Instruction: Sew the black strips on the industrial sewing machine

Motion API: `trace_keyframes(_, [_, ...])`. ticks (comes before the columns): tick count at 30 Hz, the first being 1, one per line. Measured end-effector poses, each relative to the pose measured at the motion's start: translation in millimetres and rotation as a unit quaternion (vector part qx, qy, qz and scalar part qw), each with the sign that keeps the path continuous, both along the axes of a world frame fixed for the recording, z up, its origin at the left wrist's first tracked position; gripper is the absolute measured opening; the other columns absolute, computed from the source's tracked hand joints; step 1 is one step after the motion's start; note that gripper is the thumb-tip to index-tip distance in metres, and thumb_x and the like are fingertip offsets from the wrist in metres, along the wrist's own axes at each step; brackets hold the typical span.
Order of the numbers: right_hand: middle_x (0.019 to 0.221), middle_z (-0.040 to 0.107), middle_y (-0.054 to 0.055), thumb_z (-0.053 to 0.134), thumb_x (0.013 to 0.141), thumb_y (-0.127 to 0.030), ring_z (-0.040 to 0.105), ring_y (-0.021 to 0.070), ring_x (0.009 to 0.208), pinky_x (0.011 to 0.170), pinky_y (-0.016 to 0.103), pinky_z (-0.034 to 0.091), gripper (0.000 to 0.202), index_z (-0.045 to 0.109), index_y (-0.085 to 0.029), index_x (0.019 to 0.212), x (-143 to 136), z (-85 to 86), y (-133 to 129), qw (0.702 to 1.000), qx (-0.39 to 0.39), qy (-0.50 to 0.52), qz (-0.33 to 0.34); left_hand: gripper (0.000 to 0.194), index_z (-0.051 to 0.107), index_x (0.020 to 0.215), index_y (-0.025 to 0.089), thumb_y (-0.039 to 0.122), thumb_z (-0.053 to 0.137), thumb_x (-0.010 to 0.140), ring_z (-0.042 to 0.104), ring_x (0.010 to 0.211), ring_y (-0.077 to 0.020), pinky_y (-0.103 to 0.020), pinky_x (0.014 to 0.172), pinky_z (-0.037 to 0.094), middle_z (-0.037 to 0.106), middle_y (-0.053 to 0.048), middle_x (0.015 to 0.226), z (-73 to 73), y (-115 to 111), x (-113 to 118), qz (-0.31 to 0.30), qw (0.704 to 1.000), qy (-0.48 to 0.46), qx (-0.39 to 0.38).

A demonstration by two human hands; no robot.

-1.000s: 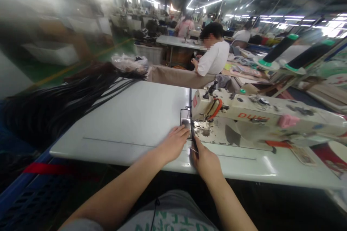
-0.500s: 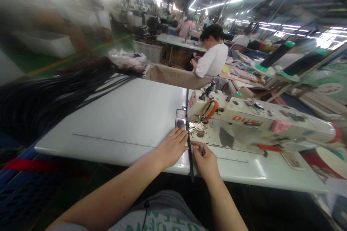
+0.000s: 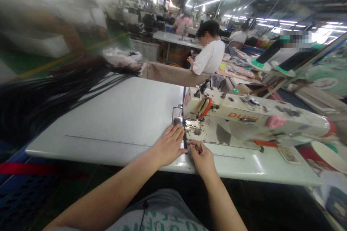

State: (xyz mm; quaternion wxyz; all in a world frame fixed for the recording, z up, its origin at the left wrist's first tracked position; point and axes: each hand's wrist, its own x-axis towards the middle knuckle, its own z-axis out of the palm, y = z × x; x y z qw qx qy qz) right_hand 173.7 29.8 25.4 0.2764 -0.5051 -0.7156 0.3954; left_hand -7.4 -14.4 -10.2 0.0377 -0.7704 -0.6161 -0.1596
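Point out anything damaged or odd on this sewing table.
Dark, blotchy patches mark the sewing machine bed near the left hand; against the pale surface they look like worn paint or grime, I can't tell which.

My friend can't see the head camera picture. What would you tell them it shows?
A person's left hand lies flat beside a narrow black strip at a sewing machine, the right hand close to the strip's other side. Black strands drape over the white table's left side; a co-worker in white is beyond.
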Motion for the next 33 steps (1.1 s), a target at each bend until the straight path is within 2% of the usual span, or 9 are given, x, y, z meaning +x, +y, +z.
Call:
trace_keyframes(7, [0.075,0.072,0.004,0.056,0.086,-0.046,0.058,0.0182,0.063,0.065,0.029,0.047,0.034,0.077,-0.019,0.091,0.3,-0.6,0.4,1.0,0.008,0.0,0.004,0.075,0.046,0.152,0.006,0.062,0.033,0.105,0.032,0.156,-0.0295,-0.047,0.13,0.02,0.041,-0.018,0.163,-1.9,0.9,0.1,-0.005,1.0,0.007,0.008])
trace_keyframes(14, [0.072,0.071,0.003,0.055,0.087,-0.047,0.059,0.0186,0.063,0.065,0.029,0.047,0.035,0.076,-0.02,0.091,1.8,-1.6,-1.5,1.0,0.019,-0.014,0.012,0.063,0.046,0.152,0.009,0.051,0.037,0.107,0.034,0.155,-0.0285,-0.047,0.13,0.021,0.045,-0.017,0.161,-3.8,2.2,-2.0,-0.005,1.0,0.005,0.015])
trace_keyframes(18, [0.07,0.07,0.002,0.055,0.088,-0.045,0.058,0.0179,0.062,0.065,0.029,0.048,0.033,0.076,-0.02,0.09,2.1,-1.9,-2.4,1.0,0.021,-0.014,0.011,0.064,0.041,0.155,0.01,0.051,0.038,0.106,0.032,0.156,-0.0305,-0.05,0.129,0.022,0.042,-0.017,0.162,-4.4,4.0,-1.5,-0.003,1.0,0.007,0.009])
trace_keyframes(23, [0.071,0.071,0.002,0.054,0.088,-0.044,0.06,0.018,0.064,0.067,0.028,0.049,0.032,0.075,-0.02,0.088,1.8,-1.4,-2.7,1.0,0.026,-0.002,0.015,0.065,0.044,0.153,0.006,0.052,0.038,0.106,0.031,0.156,-0.0316,-0.05,0.129,0.022,0.041,-0.019,0.163,-3.3,5.8,-0.8,-0.002,1.0,0.012,-0.008])
trace_keyframes(33, [0.067,0.068,0.001,0.053,0.088,-0.043,0.056,0.0172,0.059,0.064,0.028,0.048,0.032,0.075,-0.02,0.088,1.1,0.1,-3.7,0.999,0.031,-0.001,0.018,0.055,0.045,0.153,0.02,0.047,0.045,0.105,0.033,0.155,-0.0314,-0.056,0.129,0.021,0.048,-0.014,0.159,2.8,23.4,-12.4,0.005,1.0,-0.018,-0.021])
